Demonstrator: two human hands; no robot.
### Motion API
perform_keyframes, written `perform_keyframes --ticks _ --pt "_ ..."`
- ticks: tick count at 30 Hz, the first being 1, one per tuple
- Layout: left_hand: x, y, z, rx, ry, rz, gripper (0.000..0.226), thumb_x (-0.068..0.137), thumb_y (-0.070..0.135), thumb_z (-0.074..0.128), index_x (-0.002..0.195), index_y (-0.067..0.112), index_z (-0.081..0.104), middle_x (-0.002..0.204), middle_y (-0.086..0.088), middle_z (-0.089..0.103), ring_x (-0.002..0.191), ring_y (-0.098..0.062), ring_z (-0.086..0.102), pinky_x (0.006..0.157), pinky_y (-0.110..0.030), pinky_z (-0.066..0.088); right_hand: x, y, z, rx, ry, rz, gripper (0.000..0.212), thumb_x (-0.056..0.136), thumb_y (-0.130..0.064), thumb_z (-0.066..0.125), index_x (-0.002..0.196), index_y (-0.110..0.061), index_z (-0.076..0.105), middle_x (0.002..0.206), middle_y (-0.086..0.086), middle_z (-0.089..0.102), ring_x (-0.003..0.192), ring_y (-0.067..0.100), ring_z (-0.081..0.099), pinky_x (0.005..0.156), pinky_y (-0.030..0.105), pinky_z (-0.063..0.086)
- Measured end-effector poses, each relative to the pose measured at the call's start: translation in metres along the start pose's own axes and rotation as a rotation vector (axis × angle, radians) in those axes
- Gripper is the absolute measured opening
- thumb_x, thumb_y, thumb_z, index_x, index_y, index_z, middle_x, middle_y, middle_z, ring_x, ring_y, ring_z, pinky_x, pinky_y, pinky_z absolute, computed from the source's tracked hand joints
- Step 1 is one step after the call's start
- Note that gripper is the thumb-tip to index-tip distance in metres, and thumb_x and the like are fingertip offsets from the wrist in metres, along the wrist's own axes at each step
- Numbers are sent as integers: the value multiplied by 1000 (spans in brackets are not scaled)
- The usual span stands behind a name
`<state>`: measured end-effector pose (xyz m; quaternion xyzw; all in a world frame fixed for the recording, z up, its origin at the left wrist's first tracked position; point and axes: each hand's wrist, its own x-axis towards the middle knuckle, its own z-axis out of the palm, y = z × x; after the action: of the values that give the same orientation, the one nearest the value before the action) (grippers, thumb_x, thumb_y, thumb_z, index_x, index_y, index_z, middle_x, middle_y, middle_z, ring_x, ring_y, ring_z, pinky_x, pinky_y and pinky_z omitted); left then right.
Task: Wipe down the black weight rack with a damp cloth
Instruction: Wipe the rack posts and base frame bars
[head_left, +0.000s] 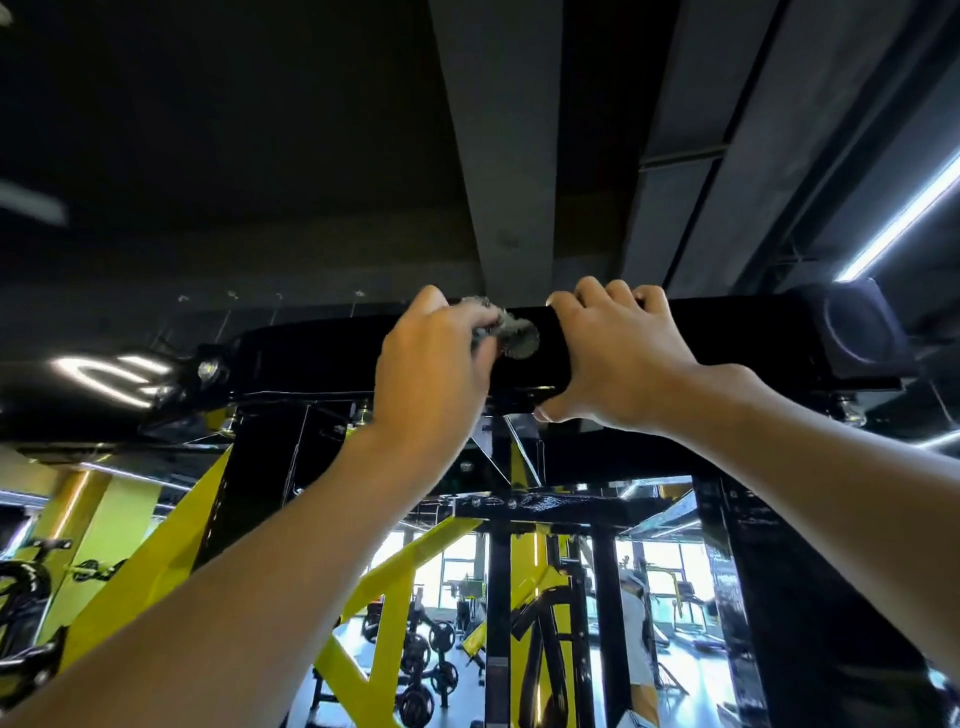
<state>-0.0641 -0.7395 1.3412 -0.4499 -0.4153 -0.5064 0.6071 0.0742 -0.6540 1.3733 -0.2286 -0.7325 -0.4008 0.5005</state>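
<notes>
Two hands are raised overhead to the top beam (753, 332) of the black weight rack (769, 571). The left hand (431, 364) has its fingers curled round a bunched grey cloth (511, 332), gripping it and holding it against the near face of the beam, close to the beam's middle. The right hand (623, 358), just to the right of the cloth, clasps the beam itself: fingers hooked over the top edge, thumb tucked under the bottom edge.

White streaks (114, 376) shine on the glossy left end of the beam, beside a bolt (208, 370); they cannot be read as lettering. At the right end sits a dark box with a round recess (857, 332).

Below the beam, black uprights run down on both sides, with yellow diagonal braces (150, 561) crossing on the left. Farther off, between the uprights, stand weight plates (441, 636) on a stand, more yellow and black machines, and bright windows (675, 561). A blurred person in a light top (631, 608) is far off on the right. A strip light (904, 218) slants across the dark ceiling at the upper right.
</notes>
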Motion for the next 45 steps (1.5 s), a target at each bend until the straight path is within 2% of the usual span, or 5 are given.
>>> perform_keyframes --ticks 6,30,34,39,45 --pt "7 23 13 -35 -76 103 21 96 20 64 114 22 73 93 0 51 79 -20 57 68 -35 54 -1 0 -2 28 1 11 91 63 -66 75 135 -22 42 124 0 46 118 26 44 109 45 29" --pt "-13 -3 -8 -33 -105 84 28 92 12 68 120 18 71 93 2 51 72 -11 52 61 -17 45 -4 -6 -4 21 -20 24 95 65 -65 75 139 -20 37 129 2 42 121 25 42 112 45 26" --pt "5 -23 -7 -15 -117 132 31 92 6 66 121 16 71 99 -4 58 88 -20 59 77 -37 57 -4 -6 -3 -12 -31 19 98 66 -67 73 142 -19 33 132 3 41 124 26 41 114 46 23" --pt "6 -11 -2 2 -172 161 37 94 0 58 124 18 69 119 -2 60 110 -18 52 94 -25 43 4 -13 -1 -26 -84 -41 116 69 -74 68 152 -15 13 147 7 32 139 27 28 120 52 9" --pt "-11 -42 -17 10 -119 66 36 89 -7 58 115 14 72 127 -2 61 118 -19 50 100 -25 41 6 -18 0 13 -42 -32 126 67 -74 71 155 -16 1 144 4 40 133 28 38 115 48 23"
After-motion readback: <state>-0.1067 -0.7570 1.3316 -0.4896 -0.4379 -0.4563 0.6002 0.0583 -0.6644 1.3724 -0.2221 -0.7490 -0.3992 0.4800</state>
